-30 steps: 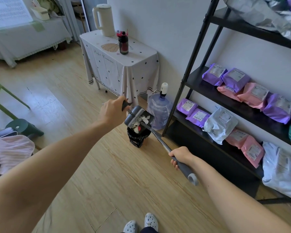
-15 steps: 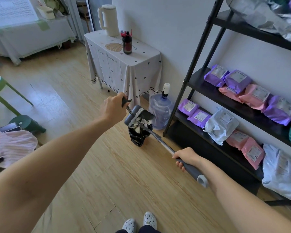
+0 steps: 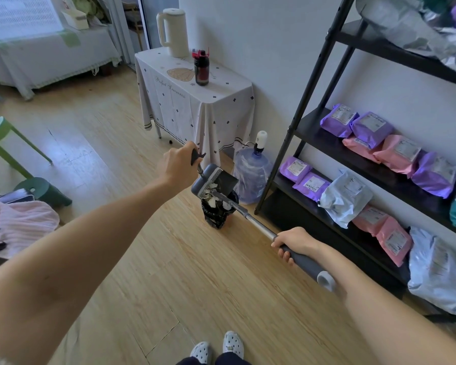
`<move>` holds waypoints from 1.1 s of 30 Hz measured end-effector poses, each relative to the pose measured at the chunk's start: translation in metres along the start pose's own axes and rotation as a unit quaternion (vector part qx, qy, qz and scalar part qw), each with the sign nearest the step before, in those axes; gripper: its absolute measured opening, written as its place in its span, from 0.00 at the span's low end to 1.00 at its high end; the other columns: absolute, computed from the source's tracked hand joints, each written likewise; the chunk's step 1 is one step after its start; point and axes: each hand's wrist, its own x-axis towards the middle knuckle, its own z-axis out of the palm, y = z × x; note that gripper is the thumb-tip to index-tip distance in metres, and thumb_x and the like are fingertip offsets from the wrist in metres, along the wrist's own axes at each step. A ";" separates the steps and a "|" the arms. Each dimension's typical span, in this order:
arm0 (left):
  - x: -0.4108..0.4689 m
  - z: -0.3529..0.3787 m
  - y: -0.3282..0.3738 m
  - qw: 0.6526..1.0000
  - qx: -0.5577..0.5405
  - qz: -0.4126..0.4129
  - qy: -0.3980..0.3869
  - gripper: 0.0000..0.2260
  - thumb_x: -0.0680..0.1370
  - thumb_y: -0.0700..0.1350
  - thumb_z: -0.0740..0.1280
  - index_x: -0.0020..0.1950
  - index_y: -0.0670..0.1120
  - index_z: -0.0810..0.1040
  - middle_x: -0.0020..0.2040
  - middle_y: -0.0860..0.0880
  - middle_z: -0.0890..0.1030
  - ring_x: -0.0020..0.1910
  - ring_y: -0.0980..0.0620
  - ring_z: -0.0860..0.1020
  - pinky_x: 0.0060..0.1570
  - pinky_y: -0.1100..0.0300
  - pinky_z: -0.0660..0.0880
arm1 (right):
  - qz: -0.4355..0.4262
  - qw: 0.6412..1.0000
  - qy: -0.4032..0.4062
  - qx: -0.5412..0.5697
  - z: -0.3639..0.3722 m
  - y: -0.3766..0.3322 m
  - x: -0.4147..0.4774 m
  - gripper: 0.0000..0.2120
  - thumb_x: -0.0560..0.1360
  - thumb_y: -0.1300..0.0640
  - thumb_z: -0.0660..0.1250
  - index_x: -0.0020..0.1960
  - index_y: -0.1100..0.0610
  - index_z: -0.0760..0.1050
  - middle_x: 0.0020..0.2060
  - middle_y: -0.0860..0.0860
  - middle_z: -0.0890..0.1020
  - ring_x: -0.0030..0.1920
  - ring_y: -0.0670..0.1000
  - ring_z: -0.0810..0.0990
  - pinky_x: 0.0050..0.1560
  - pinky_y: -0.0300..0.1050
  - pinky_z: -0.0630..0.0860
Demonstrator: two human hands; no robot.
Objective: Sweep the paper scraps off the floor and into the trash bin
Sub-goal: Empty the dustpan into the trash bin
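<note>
Left hand [image 3: 175, 167]: fingers curled tight round dustpan handle [image 3: 195, 156]. Dustpan [image 3: 213, 180] hangs tilted just right of and below those fingers, over the black-lined trash bin [image 3: 217, 216]. White paper scraps [image 3: 211, 200] sit at its toothed edge, above the bin mouth. Broom pole [image 3: 256, 222] slants to right hand [image 3: 294, 241], whose fingers wrap the grey grip.

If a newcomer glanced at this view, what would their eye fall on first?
The eye goes to the middle, where the left hand holds a grey dustpan tipped over the black-bagged trash bin, with white paper scraps at the bin's mouth. The right hand grips the broom handle that runs up to the dustpan. On the right, a black shelf holds purple and pink parcels.
</note>
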 end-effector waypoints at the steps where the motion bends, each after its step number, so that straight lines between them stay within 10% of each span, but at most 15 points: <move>1: 0.000 0.000 -0.001 1.000 -0.002 0.001 0.002 0.10 0.79 0.44 0.63 0.57 0.39 0.74 0.47 0.38 0.82 0.45 0.39 0.79 0.41 0.52 0.73 | 0.001 1.000 0.001 0.002 0.000 0.000 0.000 0.08 0.75 0.66 0.63 0.38 0.60 0.71 0.18 0.50 0.72 0.16 0.46 0.68 0.19 0.33 0.67; 33: -0.012 0.017 -0.019 0.965 0.135 0.214 -0.067 0.11 0.81 0.47 0.60 0.56 0.40 0.73 0.37 0.42 0.80 0.29 0.44 0.72 0.28 0.58 0.65 | -0.006 0.995 0.006 0.098 0.028 -0.020 0.024 0.04 0.78 0.66 0.59 0.45 0.62 0.69 0.27 0.52 0.69 0.21 0.46 0.67 0.17 0.33 0.66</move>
